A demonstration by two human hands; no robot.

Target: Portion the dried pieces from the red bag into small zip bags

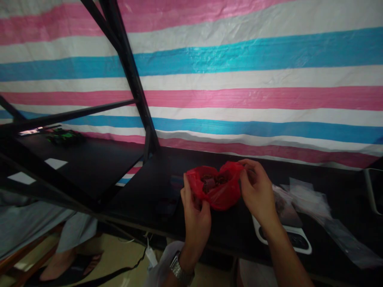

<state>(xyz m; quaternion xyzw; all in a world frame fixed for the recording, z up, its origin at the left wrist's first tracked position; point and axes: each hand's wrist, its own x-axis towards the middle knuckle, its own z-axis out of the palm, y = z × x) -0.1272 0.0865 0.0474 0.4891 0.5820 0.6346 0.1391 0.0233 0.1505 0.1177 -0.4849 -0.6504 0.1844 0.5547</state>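
A red plastic bag (pixel 223 197) rests on the black tabletop with its mouth spread. Inside lie small dark brownish pieces (pixel 221 179) and a dull purplish piece (pixel 209 183); their kind is too blurred to tell. My left hand (pixel 196 219) is closed on the bag's left edge, thumb in front. On the opposite side, my right hand (pixel 257 187) pinches the bag's right edge between thumb and fingers. Right of the bag, partly behind my right forearm, lies a white-edged object (pixel 305 247) with a dark inset.
Clear plastic bags (pixel 311 199) lie on the black table (pixel 134 203) at right. A dark flat object (pixel 167 205) sits left of my hands. Black metal frame bars (pixel 134 83) rise at left, before a striped sheet (pixel 254 95). Another person's foot (pixel 60 265) shows at lower left.
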